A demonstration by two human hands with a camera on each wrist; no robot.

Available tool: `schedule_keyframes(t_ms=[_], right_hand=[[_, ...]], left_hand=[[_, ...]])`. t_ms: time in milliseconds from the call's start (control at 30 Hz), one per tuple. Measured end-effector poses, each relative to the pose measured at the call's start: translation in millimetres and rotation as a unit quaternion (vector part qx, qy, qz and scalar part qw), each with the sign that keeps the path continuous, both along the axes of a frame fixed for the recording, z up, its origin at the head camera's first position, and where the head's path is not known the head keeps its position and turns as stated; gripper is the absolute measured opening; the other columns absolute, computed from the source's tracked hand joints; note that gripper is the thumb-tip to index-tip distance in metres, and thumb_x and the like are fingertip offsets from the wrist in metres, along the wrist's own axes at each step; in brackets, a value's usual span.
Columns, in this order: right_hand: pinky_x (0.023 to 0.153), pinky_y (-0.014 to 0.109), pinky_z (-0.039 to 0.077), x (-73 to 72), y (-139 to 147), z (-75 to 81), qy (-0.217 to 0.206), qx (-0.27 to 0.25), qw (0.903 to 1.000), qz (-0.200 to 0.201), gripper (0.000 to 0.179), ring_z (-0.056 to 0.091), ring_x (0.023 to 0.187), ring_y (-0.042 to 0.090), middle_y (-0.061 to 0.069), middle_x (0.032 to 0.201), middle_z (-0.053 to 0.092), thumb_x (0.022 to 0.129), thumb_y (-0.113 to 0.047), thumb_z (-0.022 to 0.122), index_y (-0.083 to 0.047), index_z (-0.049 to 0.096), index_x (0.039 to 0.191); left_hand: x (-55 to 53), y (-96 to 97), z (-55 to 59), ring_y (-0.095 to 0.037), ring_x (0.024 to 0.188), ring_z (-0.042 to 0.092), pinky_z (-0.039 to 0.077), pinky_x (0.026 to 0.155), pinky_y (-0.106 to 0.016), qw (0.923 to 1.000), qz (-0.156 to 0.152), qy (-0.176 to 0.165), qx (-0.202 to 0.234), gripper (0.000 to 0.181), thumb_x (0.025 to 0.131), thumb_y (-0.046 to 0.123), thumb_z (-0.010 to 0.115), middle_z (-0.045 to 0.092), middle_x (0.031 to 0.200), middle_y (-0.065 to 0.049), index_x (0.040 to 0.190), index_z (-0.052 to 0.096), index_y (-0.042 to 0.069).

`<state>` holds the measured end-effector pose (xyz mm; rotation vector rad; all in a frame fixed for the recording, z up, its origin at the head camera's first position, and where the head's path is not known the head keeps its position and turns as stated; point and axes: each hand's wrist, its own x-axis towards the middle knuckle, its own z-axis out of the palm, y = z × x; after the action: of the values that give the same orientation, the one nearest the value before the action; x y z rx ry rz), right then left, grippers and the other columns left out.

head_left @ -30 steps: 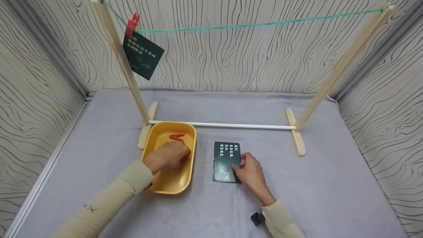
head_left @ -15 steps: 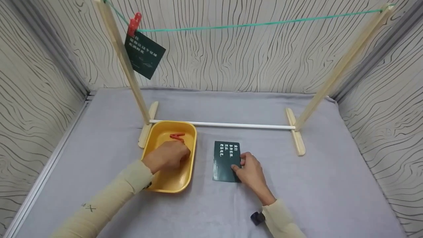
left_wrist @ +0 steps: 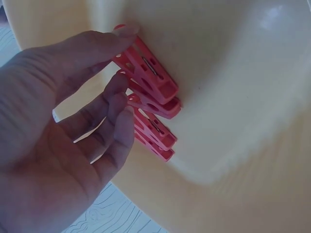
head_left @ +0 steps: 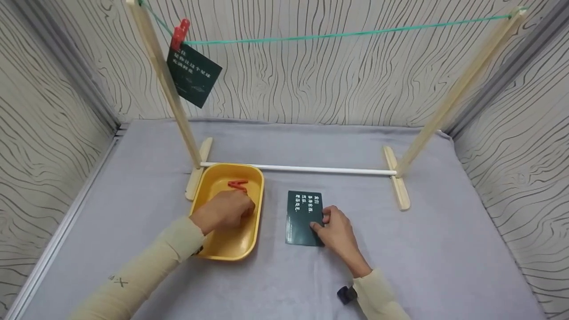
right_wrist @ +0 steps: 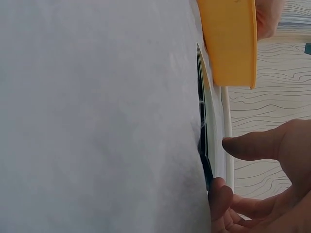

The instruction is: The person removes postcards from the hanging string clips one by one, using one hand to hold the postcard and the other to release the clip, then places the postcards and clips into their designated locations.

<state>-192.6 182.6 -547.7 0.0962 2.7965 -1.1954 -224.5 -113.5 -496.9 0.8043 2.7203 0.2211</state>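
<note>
In the head view my left hand [head_left: 226,210] reaches down into a yellow basin [head_left: 231,255]. The left wrist view shows its thumb and index finger pinching the handle end of a red clothespin [left_wrist: 154,77], uppermost of several red clothespins [left_wrist: 154,128] bunched under the fingers. My right hand [head_left: 338,231] rests by the right edge of a small stack of dark green printed cards [head_left: 303,222] lying on the cloth. In the right wrist view, fingertips touch the end of the stack [right_wrist: 204,131], while the thumb is spread over it; whether the thumb touches cannot be told.
A wooden frame with a left post [head_left: 166,89], a right post [head_left: 458,95] and a white rod [head_left: 311,169] stands behind. A green string [head_left: 311,38] spans its top. One red clothespin [head_left: 178,35] holds a dark green card [head_left: 194,75] at the string's left end.
Almost nothing differs. Both hands stay in place, the left in the basin and the right at the cards, and the view shifts very slightly.
</note>
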Motion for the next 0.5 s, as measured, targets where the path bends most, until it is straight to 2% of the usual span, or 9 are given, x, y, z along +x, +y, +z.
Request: schedule_keyframes(t_ms=[133, 233, 333, 500], right_hand=[[0.074, 0.032, 0.046, -0.6, 1, 0.0, 0.002, -0.002, 1.0000, -0.003, 0.045, 0.056, 0.087, 0.022, 0.012, 0.095, 0.061, 0.088, -0.010, 0.081, 0.010, 0.062, 0.124], [0.072, 0.031, 0.047, -1.5, 1, -0.1, 0.001, -0.006, 1.0000, -0.006, 0.044, 0.058, 0.086, 0.022, 0.012, 0.094, 0.062, 0.089, -0.011, 0.081, 0.010, 0.063, 0.124], [0.072, 0.031, 0.048, -2.6, 1, 1.5, -0.003, -0.012, 0.9998, -0.016, 0.042, 0.059, 0.086, 0.021, 0.012, 0.095, 0.063, 0.091, -0.013, 0.079, 0.009, 0.063, 0.124], [0.075, 0.033, 0.049, -6.7, 0, 8.9, 0.003, -0.015, 0.9991, -0.038, 0.040, 0.058, 0.089, 0.023, 0.013, 0.100, 0.064, 0.094, -0.017, 0.077, 0.006, 0.065, 0.124]], left_hand=[[0.8, -1.7, 1.0, -0.019, 0.065, 0.050, 0.046, 0.064, -0.029, 0.9997, 0.013, -0.016, 0.014, 0.005, 0.092, 0.003, 0.075, 0.051, 0.066, -0.001, 0.092, 0.076, 0.008], [0.5, -3.5, 2.1, -0.020, 0.075, 0.058, 0.058, 0.079, -0.034, 0.9987, 0.033, -0.035, 0.016, 0.012, 0.092, 0.005, 0.076, 0.067, 0.079, -0.003, 0.102, 0.078, 0.010], [-1.0, -5.4, 5.4, -0.020, 0.086, 0.064, 0.061, 0.096, -0.040, 0.9969, 0.054, -0.054, 0.019, 0.020, 0.092, 0.010, 0.079, 0.077, 0.098, -0.004, 0.111, 0.079, 0.013], [-8.1, -6.6, 18.8, -0.019, 0.089, 0.067, 0.062, 0.097, -0.040, 0.9944, 0.066, -0.075, 0.035, 0.028, 0.086, 0.014, 0.087, 0.080, 0.101, -0.005, 0.112, 0.078, 0.011]])
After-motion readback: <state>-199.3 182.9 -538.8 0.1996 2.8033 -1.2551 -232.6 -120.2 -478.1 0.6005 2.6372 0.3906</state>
